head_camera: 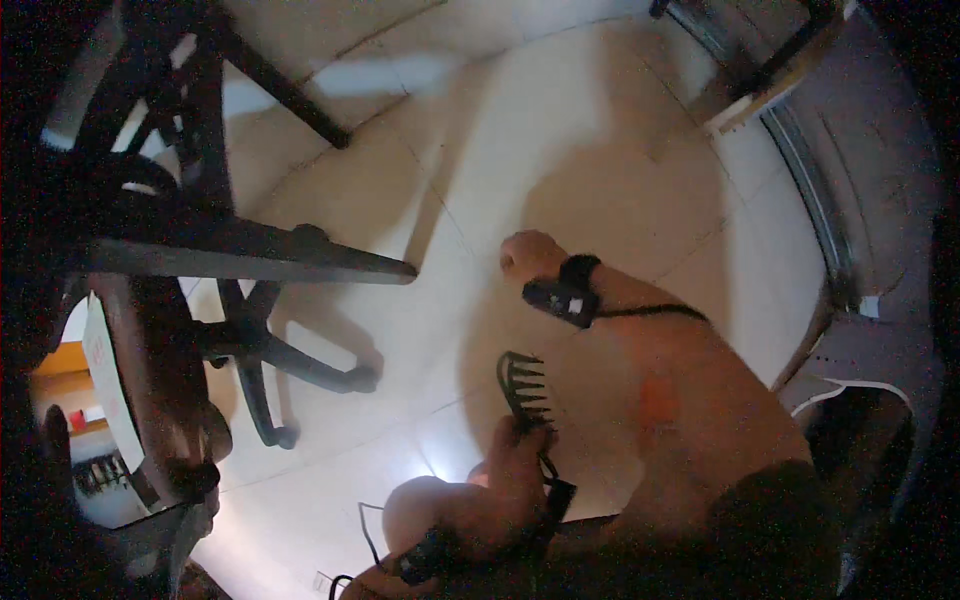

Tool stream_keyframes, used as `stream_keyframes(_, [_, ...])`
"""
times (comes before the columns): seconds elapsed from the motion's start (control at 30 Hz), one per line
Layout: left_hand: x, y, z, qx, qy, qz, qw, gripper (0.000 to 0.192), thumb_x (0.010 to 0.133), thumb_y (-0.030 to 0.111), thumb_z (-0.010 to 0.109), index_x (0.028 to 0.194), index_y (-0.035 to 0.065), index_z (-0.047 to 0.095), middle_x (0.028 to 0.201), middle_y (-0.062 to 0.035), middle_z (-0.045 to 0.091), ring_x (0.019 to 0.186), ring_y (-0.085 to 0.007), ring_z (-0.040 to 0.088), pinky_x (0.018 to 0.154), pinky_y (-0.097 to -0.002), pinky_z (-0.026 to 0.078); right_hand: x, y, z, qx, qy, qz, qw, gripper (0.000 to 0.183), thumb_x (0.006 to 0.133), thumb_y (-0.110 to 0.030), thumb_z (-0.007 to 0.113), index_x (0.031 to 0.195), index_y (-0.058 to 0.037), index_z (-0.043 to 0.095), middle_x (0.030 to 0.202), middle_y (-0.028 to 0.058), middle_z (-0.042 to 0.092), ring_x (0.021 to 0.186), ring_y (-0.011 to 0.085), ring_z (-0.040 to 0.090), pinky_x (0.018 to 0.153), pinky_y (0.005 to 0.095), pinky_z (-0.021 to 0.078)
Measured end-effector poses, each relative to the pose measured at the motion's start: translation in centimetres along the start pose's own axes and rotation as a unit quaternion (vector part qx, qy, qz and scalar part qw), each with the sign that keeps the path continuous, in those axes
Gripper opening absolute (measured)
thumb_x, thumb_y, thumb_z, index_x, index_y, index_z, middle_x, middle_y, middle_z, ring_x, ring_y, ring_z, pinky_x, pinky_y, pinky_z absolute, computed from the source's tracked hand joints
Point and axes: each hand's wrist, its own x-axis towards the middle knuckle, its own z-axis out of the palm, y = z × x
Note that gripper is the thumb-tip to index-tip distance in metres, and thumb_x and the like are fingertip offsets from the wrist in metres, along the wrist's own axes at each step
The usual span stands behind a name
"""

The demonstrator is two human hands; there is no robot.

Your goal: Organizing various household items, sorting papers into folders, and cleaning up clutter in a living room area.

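Observation:
My left hand [499, 480] is low in the middle of the view, its fingers closed on a dark toothed comb or hair clip [517, 386]. The curved back and row of pointed teeth stick out past the fingertips. Above it, my right hand [531, 253] is curled into a fist over the floor, apart from the toothed thing; nothing shows in it. A black device [561, 300] with a strap and cable sits at my right wrist. Another dark device [427, 556] is near my left wrist. Deep shadow hides part of the left hand and forearm.
Dark chair or stand legs [300, 262] reach in from the left over the light tiled floor [420, 330]. A brown padded piece [161, 375] stands at lower left. Grey furniture or fabric [870, 187] lines the right side. A bright glare lies on the floor beside my left hand.

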Motion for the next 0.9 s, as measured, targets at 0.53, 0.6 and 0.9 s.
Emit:
stream_keyframes(0.53, [1.3, -2.2, -1.0, -0.253, 0.119, -0.144, 0.949, 0.023, 0.081, 0.005, 0.054, 0.103, 0.0019, 0.051, 0.093, -0.0109, 0.057, 0.082, -0.0198, 0.056, 0.071, -0.0307, 0.045, -0.1, 2.0, 11.3, -0.064, 0.032, -0.050, 0.996, 0.016, 0.073, -0.017, 0.059, 0.081, -0.0031, 0.060, 0.081, 0.0120, 0.062, 0.075, 0.0259, 0.060, 0.064, 0.0370, 0.0481])
stream_keyframes(0.6, [1.9, -2.0, -0.7, -0.178, 0.119, -0.031, 0.976, 0.022, 0.080, 0.004, 0.055, 0.102, 0.0016, 0.051, 0.092, -0.0112, 0.057, 0.082, -0.0195, 0.056, 0.071, -0.0306, 0.045, -0.5, 2.6, 11.4, -0.088, 0.013, -0.074, 0.993, 0.016, 0.073, -0.017, 0.059, 0.080, -0.0026, 0.060, 0.080, 0.0119, 0.062, 0.075, 0.0250, 0.060, 0.063, 0.0365, 0.0480])
stream_keyframes(0.9, [4.9, -16.5, 9.5, -0.276, 0.070, -0.120, 0.951, 0.020, 0.087, 0.009, 0.048, 0.105, 0.0011, 0.043, 0.092, -0.0115, 0.057, 0.080, -0.0177, 0.056, 0.071, -0.0299, 0.045, -4.6, 2.2, 1.8, 0.351, -0.152, 0.126, 0.915, 0.022, 0.080, -0.021, 0.061, 0.075, -0.0005, 0.054, 0.072, 0.0071, 0.056, 0.065, 0.0146, 0.052, 0.054, 0.0289, 0.0436])
